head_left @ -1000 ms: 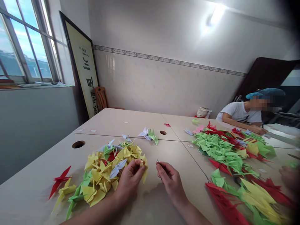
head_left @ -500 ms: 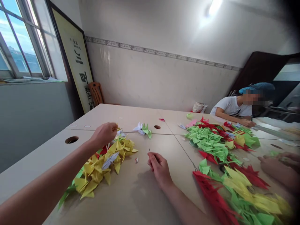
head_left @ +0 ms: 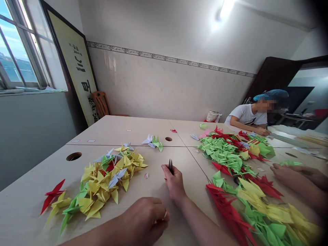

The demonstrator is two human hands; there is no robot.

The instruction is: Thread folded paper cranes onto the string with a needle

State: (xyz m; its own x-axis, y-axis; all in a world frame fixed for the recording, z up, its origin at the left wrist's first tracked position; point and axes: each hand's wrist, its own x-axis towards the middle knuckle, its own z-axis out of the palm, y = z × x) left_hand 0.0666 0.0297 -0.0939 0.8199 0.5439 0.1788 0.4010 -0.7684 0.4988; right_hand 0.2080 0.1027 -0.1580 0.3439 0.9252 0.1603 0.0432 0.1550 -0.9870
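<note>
A loose heap of folded paper cranes [head_left: 110, 181] lies left of centre on the table, mostly yellow with some green, red and pale lilac. My right hand [head_left: 174, 182] stands just right of the heap, pinching a thin dark pointed tool [head_left: 170, 165] with its tips upward. My left hand [head_left: 145, 222] is at the near edge of the view, below the heap and touching no crane. Its fingers are curled shut, with a pale speck at the tips too small to name.
Long strands of green, red and yellow paper cranes [head_left: 246, 201] cover the right side of the table. A co-worker's hands [head_left: 294, 179] rest beside them, and a person in a white shirt [head_left: 246, 116] sits at the far end. The tabletop has a round hole [head_left: 73, 156].
My left hand has pulled back from the far side of the heap towards me. My right hand has barely moved. The view has swung slightly, shifting the scene left.
</note>
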